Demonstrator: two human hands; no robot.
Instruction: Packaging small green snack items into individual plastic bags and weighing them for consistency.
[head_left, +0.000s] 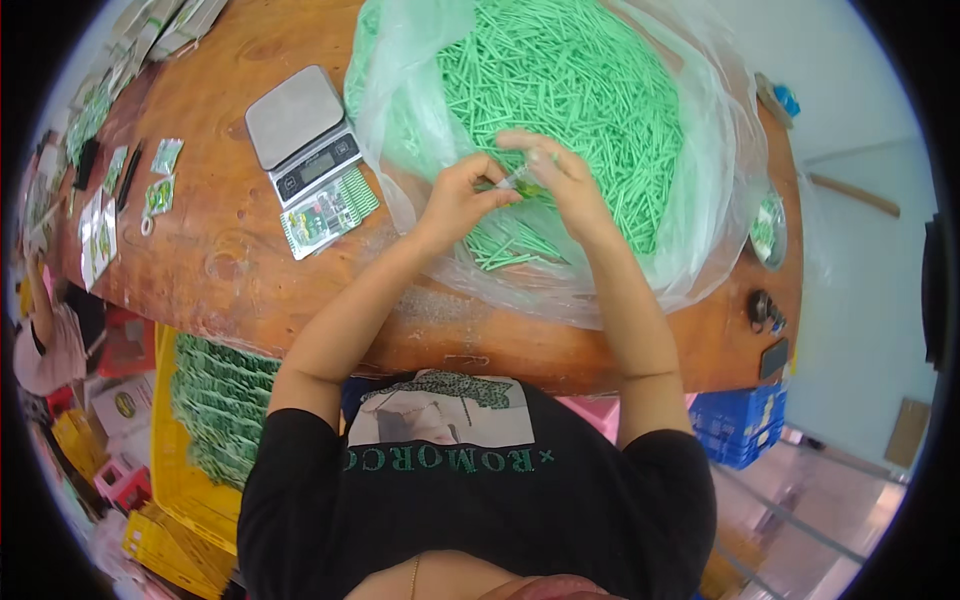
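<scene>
Both hands are over a large clear plastic bag (720, 217) filled with thin green sticks (570, 67). My left hand (469, 191) pinches the edge of a small clear packet (525, 182) with green and yellow print between thumb and fingers. At the packet's other side is my right hand (551, 169), its fingers bent near the opening and partly blurred; whether it grips the packet or a stick I cannot tell. A smaller heap of green sticks (514, 247) lies below the hands. Left of the bag stands a digital kitchen scale (294, 116), with printed packets (330, 214) against its front.
Small green packets (166, 156), a black pen (130, 176) and a printed sheet (99, 238) lie on the wooden table (217, 277) at left. A phone (774, 358) rests near its right edge. Below stand a yellow crate (169, 480) and blue crates (739, 427). Another person (52, 345) is at far left.
</scene>
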